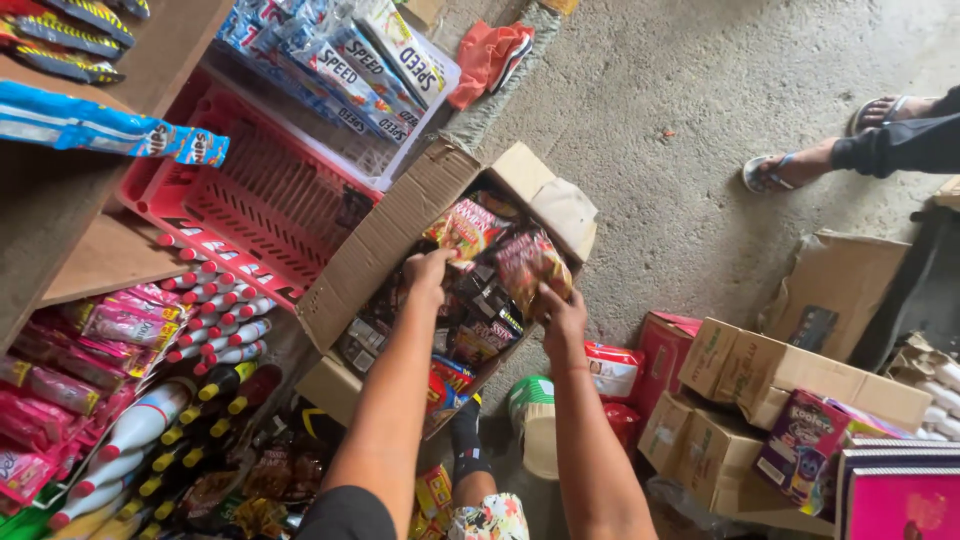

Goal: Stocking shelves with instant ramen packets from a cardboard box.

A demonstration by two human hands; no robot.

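Down in the open brown cardboard box [385,240] on the grey concrete floor [690,120], my left hand [430,272] closes its grip on a red-and-yellow foil snack packet [468,228], while my right hand [562,318] grips a dark red foil packet [530,265]. Beside the box sit one red slatted plastic crate [250,195] and two rows of small white red-capped bottles [215,310]; four more cardboard cartons [770,375] stand at my right.

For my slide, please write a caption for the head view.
Both hands, left hand and right hand, take snack packets from an open cardboard box beside stocked shelves.
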